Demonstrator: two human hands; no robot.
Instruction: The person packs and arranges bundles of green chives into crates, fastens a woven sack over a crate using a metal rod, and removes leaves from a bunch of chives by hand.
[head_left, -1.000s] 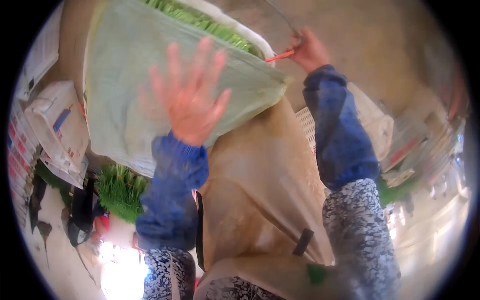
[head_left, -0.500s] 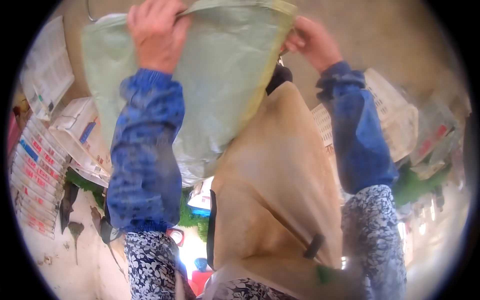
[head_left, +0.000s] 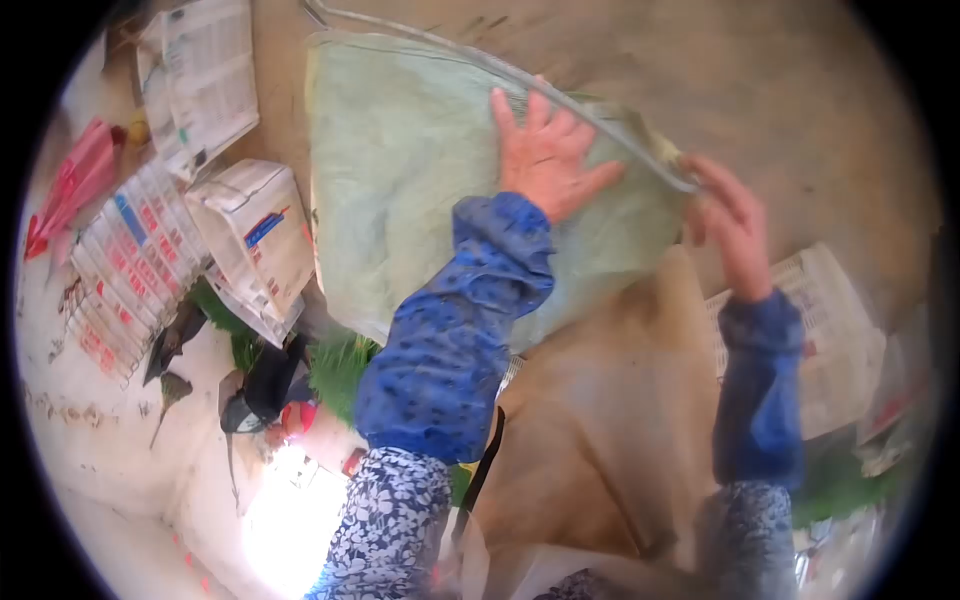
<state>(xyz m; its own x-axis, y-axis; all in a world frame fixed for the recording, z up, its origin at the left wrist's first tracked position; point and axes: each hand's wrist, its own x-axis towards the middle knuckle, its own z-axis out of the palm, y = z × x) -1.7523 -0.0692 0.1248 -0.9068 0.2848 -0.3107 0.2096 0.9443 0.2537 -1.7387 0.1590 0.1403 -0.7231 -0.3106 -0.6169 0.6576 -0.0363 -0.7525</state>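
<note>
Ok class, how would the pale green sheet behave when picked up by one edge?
The pale green sheet would probably flop, since faint wrinkles show across it. It is likely light for its size, as its edge looks thin. It seems unlikely to roll, lying spread out beneath the left hand.

I'm in what looks like a produce packing area or market workspace, more storeroom than home. The pale green sheet before me is my landmark: to its left stands a row of pale crates with red print, and between them and the sheet a white container with a blue label. Just below its left side are leafy greens; to its lower right is a slotted crate. Beyond it runs bare brown floor. My tan apron and blue sleeve covers suit such work.
</note>
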